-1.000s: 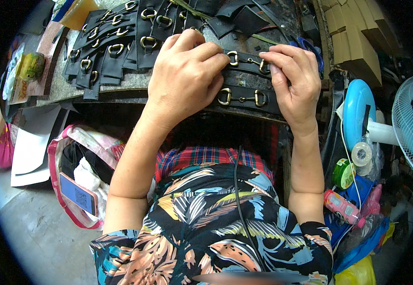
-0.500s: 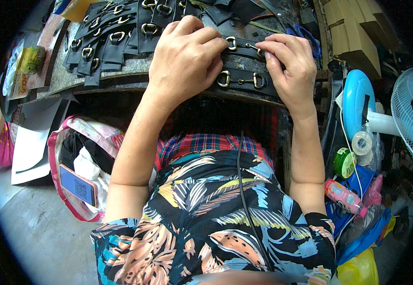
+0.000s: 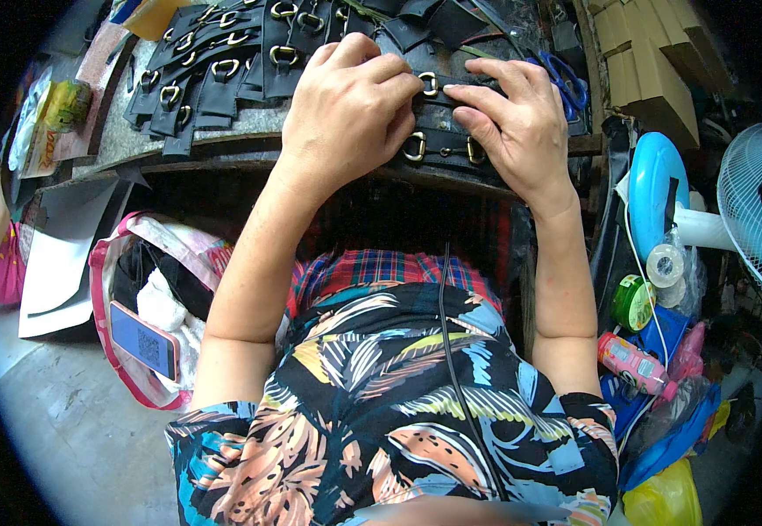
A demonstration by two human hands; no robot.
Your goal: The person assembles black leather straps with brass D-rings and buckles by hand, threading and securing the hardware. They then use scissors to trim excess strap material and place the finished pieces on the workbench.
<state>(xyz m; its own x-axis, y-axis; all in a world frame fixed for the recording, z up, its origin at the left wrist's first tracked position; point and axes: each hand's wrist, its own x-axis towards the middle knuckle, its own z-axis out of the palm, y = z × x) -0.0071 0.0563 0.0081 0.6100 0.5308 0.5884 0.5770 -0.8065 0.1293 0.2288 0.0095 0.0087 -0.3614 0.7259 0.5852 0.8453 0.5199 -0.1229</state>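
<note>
My left hand (image 3: 346,118) is curled closed at the left end of a black leather strap (image 3: 438,98) with a brass-coloured D-ring (image 3: 430,84). Spread fingers of my right hand (image 3: 521,131) reach over the same strap, the index fingertip at it just right of that ring. The thumb stands apart, lower down. Part of the strap is hidden beneath this hand. Nearer to me lies a second black strap (image 3: 442,151) with a D-ring at each side and a small metal fitting between them. My right thumb overhangs its right part.
Several black straps with D-rings (image 3: 223,70) cover the worktop's left side. Blue-handled scissors (image 3: 565,83) lie right of my right hand. Cardboard boxes (image 3: 652,79), a fan (image 3: 746,206) and a pink bottle (image 3: 635,364) are at the right. At lower left, a phone (image 3: 144,340) rests on a bag.
My right hand has shifted left along the strap, from the metal fitting toward the D-ring, and its fingers have spread. My left hand keeps its hold.
</note>
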